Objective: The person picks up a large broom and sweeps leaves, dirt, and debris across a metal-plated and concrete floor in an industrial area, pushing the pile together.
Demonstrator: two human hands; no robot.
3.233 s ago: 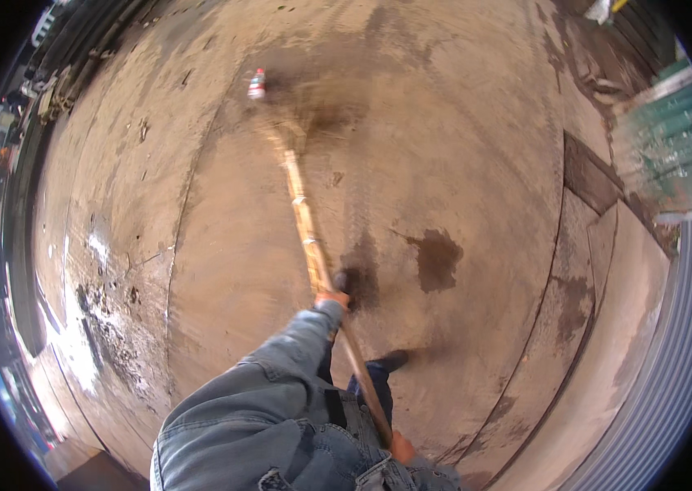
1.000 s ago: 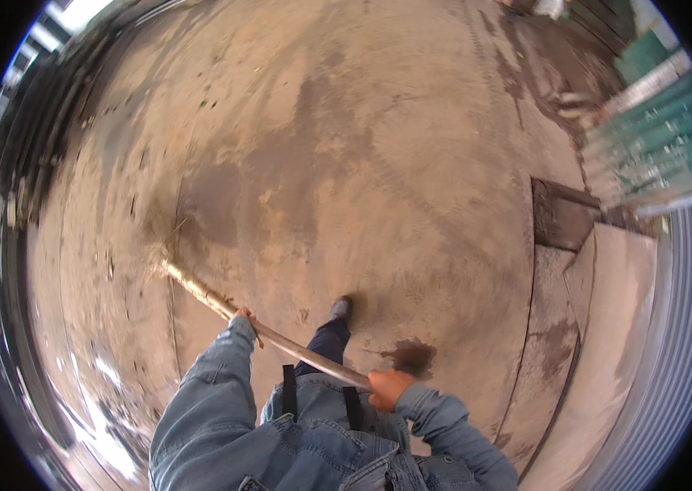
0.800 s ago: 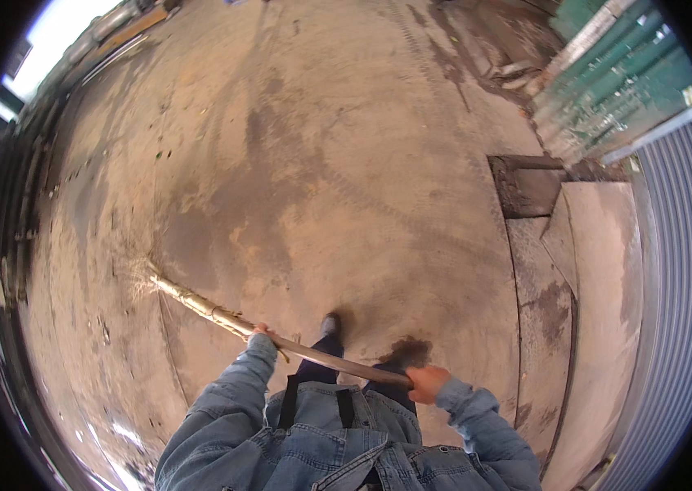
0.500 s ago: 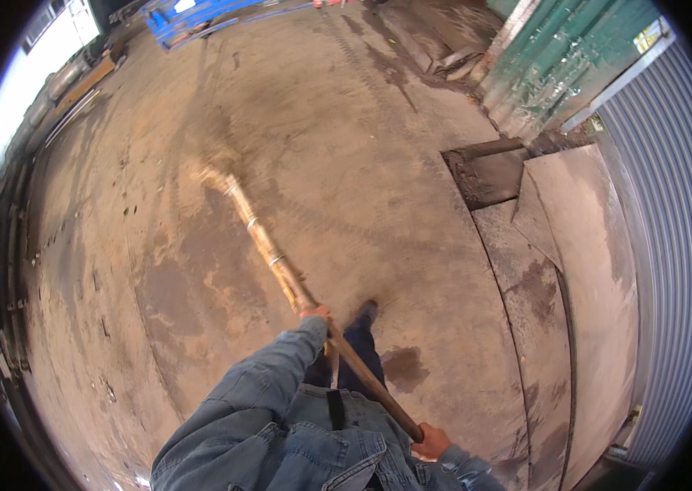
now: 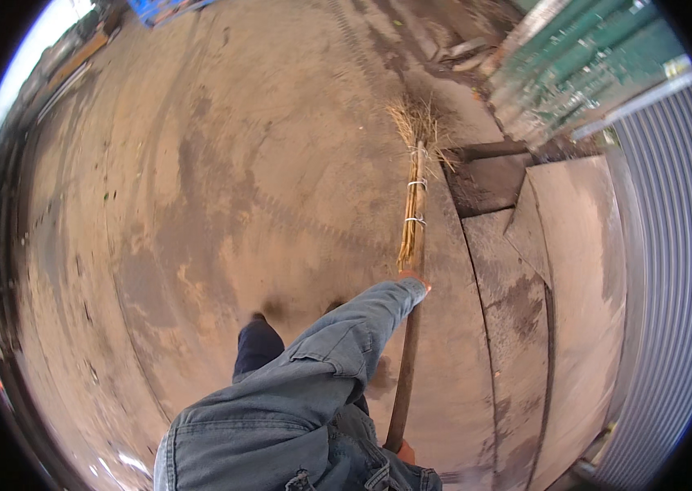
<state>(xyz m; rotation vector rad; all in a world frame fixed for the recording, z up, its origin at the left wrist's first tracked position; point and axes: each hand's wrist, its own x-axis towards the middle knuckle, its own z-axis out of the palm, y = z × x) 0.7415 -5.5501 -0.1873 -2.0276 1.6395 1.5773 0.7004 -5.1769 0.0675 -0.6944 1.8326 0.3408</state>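
Note:
A long broom (image 5: 413, 204) has a wooden handle and a head of thin twigs, bound along the shaft with several pale ties. My left hand (image 5: 415, 281) is closed round the handle just below the bundled twigs, with that arm stretched across my body. Lower down, close to my waist, my right hand (image 5: 406, 452) grips the handle near its end; the sleeve and jacket hide part of it. The spread twig tips (image 5: 416, 121) lie away from me, over the dirty floor (image 5: 297, 188) beside a sunken gap.
A rectangular pit (image 5: 489, 182) opens at the right, next to loose floor plates (image 5: 579, 221). Grey corrugated sheeting (image 5: 669, 204) and a worn green metal panel (image 5: 583, 65) line the right side. A blue frame (image 5: 162, 8) stands far ahead; pipes and boards lie at the left.
The broom has swung from the left to the right, its twigs ending beside the pit. My left arm has moved across to the right with it. Both hands have kept their hold.

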